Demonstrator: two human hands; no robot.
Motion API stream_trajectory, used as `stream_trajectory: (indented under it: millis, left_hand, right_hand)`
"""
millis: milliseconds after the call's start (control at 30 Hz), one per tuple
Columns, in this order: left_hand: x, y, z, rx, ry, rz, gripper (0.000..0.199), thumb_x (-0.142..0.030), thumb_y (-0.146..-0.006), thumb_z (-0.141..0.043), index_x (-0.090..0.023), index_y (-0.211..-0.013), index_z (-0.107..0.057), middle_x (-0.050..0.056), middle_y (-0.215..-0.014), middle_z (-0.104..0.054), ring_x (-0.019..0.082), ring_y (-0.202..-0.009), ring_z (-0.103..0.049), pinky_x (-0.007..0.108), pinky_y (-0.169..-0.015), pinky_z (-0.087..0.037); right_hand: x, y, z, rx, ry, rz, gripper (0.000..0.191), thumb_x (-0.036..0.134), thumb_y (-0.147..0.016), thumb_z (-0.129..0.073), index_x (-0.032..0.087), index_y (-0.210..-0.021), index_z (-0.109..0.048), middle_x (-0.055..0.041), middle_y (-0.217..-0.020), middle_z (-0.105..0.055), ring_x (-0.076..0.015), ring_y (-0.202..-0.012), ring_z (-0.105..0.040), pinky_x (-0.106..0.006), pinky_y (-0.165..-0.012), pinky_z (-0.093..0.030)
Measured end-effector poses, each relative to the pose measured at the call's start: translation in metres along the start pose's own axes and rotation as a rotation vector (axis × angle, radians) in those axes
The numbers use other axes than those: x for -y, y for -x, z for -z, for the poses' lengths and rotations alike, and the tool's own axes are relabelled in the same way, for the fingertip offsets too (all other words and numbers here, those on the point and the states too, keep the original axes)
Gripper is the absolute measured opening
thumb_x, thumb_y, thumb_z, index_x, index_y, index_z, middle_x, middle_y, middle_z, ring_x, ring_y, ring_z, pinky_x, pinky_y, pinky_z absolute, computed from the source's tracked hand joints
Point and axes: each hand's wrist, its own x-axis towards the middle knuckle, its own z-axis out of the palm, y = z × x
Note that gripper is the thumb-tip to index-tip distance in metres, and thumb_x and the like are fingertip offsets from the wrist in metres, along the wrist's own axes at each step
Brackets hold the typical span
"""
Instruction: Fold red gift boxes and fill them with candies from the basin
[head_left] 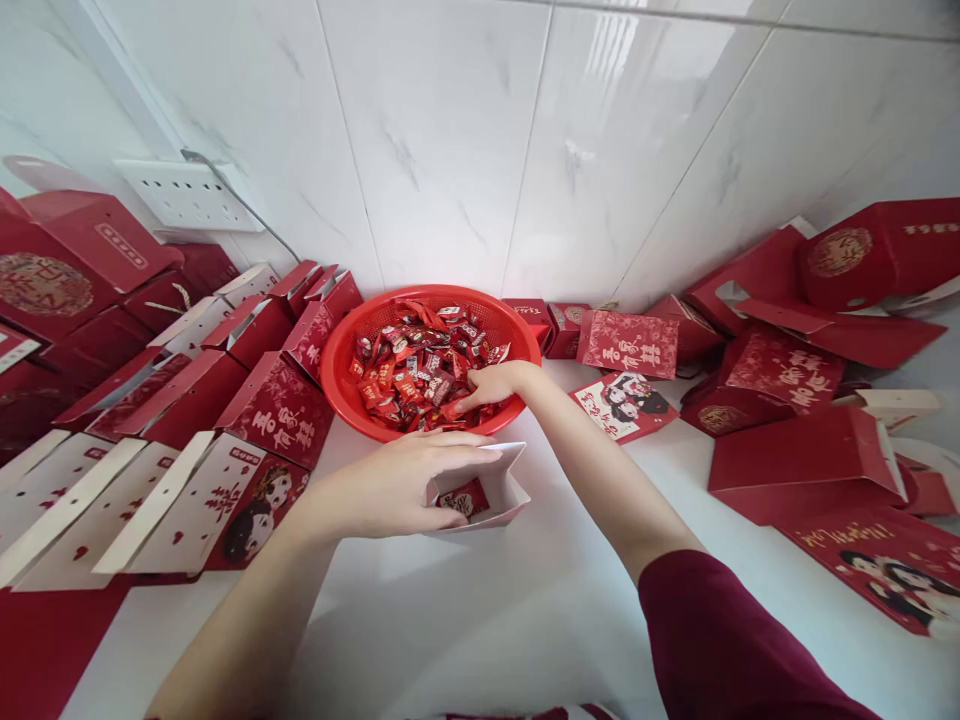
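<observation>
My left hand (pixel 409 485) is wrapped around a small open paper box (pixel 510 490), fingers along its far side and thumb on the near side. Inside the box lies a red-wrapped candy (pixel 461 498). Just beyond it stands a red plastic basket (pixel 341 405) heaped with wrapped candies (pixel 409 365), mostly red. My right hand (pixel 491 385) reaches into the basket's right side, its fingers down among the candies. The fingertips are partly hidden there, so I cannot make out whether they grip one.
Rows of red and white gift boxes (pixel 274 410) stand on the left. More red boxes (pixel 806 460), some flattened or tipped, lie on the right. A printed card (pixel 622 405) rests right of the basket. A power strip (pixel 187 195) with a cable is against the tiled wall (pixel 442 130).
</observation>
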Motion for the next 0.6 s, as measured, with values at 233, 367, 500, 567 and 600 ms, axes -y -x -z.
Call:
stream_trajectory:
  millis: [233,367,500,567,600]
  left_hand:
    - [0.0,0.0,0.0,-0.006,0.032,0.01,0.064,-0.037,-0.087,-0.065,-0.039,-0.146,-0.041,-0.004,-0.152,-0.045,0.024,-0.139,-0.044,0.035,-0.114,-0.037]
    - [-0.001,-0.001,0.001,-0.025,0.049,-0.009,0.063,-0.035,-0.087,-0.065,-0.04,-0.145,-0.042,-0.005,-0.149,-0.048,0.024,-0.136,-0.048,0.033,-0.111,-0.039]
    - [-0.002,-0.001,0.002,-0.016,0.06,-0.003,0.062,-0.033,-0.088,-0.064,-0.041,-0.145,-0.043,-0.005,-0.147,-0.05,0.025,-0.133,-0.05,0.031,-0.105,-0.044]
    - [-0.002,-0.001,0.003,-0.015,0.06,-0.003,0.061,-0.033,-0.088,-0.064,-0.041,-0.145,-0.043,-0.004,-0.147,-0.05,0.025,-0.133,-0.05,0.031,-0.103,-0.046]
    - [-0.002,-0.001,0.003,-0.013,0.057,-0.003,0.062,-0.033,-0.088,-0.064,-0.041,-0.145,-0.043,-0.004,-0.147,-0.05,0.025,-0.133,-0.05,0.031,-0.103,-0.046]
  right_hand:
    - [-0.005,0.009,0.008,0.089,-0.163,0.345,0.066,0.045,-0.072,-0.078,0.015,-0.128,-0.059,-0.0055,-0.112,-0.069,-0.0205,-0.096,-0.063,-0.024,-0.079,-0.046]
    - [-0.009,0.012,0.007,0.047,-0.262,0.486,0.058,0.036,-0.074,-0.077,0.015,-0.125,-0.06,-0.0053,-0.115,-0.067,-0.0191,-0.1,-0.062,-0.026,-0.088,-0.046]
    - [-0.012,0.017,0.005,-0.05,-0.506,0.676,0.048,0.028,-0.076,-0.076,0.016,-0.119,-0.061,-0.0055,-0.12,-0.064,-0.0185,-0.109,-0.06,-0.03,-0.099,-0.044]
    - [-0.012,0.02,0.004,-0.059,-0.578,0.704,0.046,0.026,-0.075,-0.077,0.016,-0.118,-0.061,-0.0053,-0.12,-0.064,-0.0186,-0.111,-0.059,-0.032,-0.102,-0.043]
    - [-0.012,0.021,0.004,-0.054,-0.606,0.711,0.049,0.025,-0.075,-0.077,0.017,-0.119,-0.06,-0.0053,-0.121,-0.064,-0.019,-0.112,-0.059,-0.033,-0.103,-0.042]
